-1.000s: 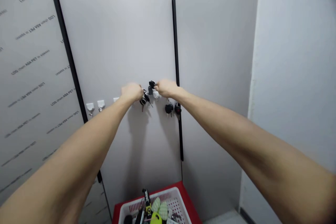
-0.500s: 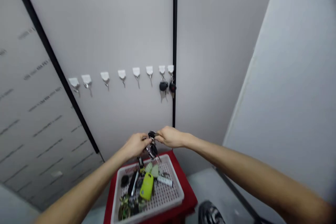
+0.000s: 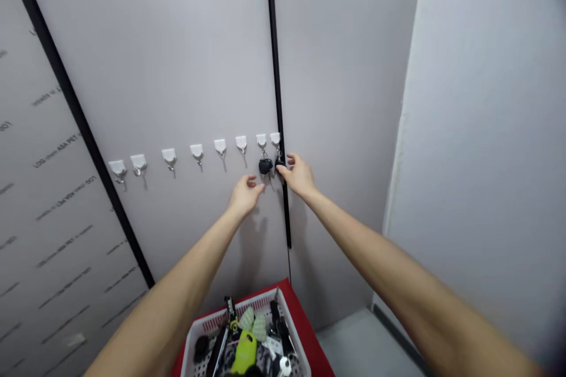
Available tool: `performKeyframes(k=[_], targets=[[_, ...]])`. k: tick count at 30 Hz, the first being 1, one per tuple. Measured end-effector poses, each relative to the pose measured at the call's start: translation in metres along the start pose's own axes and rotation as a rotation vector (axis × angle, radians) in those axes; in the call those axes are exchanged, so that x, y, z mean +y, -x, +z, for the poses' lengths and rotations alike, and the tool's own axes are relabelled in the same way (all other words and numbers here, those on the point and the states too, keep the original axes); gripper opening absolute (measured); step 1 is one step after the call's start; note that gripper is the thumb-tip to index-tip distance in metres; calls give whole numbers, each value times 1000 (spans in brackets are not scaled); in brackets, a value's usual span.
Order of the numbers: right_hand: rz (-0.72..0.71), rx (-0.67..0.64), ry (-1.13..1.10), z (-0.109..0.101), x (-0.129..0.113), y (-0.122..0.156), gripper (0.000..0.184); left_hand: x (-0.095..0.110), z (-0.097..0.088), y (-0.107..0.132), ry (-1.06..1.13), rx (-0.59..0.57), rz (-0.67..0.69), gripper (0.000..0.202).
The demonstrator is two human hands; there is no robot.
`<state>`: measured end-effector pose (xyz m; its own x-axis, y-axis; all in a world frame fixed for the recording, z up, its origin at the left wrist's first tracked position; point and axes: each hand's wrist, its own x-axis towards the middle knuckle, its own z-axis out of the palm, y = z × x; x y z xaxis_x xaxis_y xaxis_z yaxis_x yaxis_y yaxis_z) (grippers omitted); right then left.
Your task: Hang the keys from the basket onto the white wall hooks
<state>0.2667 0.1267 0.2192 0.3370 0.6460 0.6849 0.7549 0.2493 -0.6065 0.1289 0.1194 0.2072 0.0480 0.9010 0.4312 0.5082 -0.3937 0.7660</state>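
Note:
My right hand (image 3: pixel 299 175) is at the black key fob (image 3: pixel 279 162) on the rightmost hook. Its thumb tip meets or overlaps the fob, while the fingers stand apart from the thumb. Another black key fob (image 3: pixel 265 166) hangs from the hook just left of it. Below and to the left of that fob, my left hand (image 3: pixel 246 194) is raised near the wall with nothing in it, thumb and fingers apart. Both fobs hang by metal rings from white adhesive hooks (image 3: pixel 262 140).
Several more white hooks (image 3: pixel 197 151) run leftward along the grey panel. Below, a white plastic basket (image 3: pixel 189 346) on a red surface (image 3: pixel 312 341) holds keys, a yellow-green case (image 3: pixel 245 352) and other small items. A black strip (image 3: pixel 275 59) runs down the panel.
Both hands have risen from above the basket to the hooks. The bunch of keys they held is out of them, and more dark items and keys now lie at the basket's right side.

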Motion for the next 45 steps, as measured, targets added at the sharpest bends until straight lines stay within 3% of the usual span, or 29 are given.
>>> performKeyframes(k=[3,8,13,19,23,27,31,33,35,37,40,43,45], targets=[[79,-26,55,9,-1,-10,38,18,22,-29,61,123,-52,38],[50,76,36,19,7,-7,37,26,44,-43,150,126,-87,17],[50,-22,101,13,10,-6,22,42,19,-46,133,90,-6,17],[36,-55,168,11,-6,-2,29,86,-16,-63,-97,239,119,21],[73,-72,111,10,-12,-8,23,97,-32,-62,5,261,183,19],[124,-5,-56,-3,-11,-30,18,64,-42,-20,18,39,204,20],[-20,61,-197,-22,-24,-54,20,-5,-32,47,-24,-263,69,20],[-132,-3,-246,-27,-37,-59,21,-41,-19,81,-59,-394,-2,21],[-213,-159,-270,-27,-49,-53,22,-72,-6,113,-119,-507,-44,22],[-258,-402,-257,-19,-53,-33,21,-96,4,141,-154,-581,-65,22],[-279,-805,-208,2,-38,28,17,-121,6,171,-123,-616,-125,22],[-245,-1102,-178,23,-5,110,15,-135,-6,182,23,-541,-230,22],[-174,-1201,-170,33,16,158,14,-140,-19,182,141,-447,-304,22]])
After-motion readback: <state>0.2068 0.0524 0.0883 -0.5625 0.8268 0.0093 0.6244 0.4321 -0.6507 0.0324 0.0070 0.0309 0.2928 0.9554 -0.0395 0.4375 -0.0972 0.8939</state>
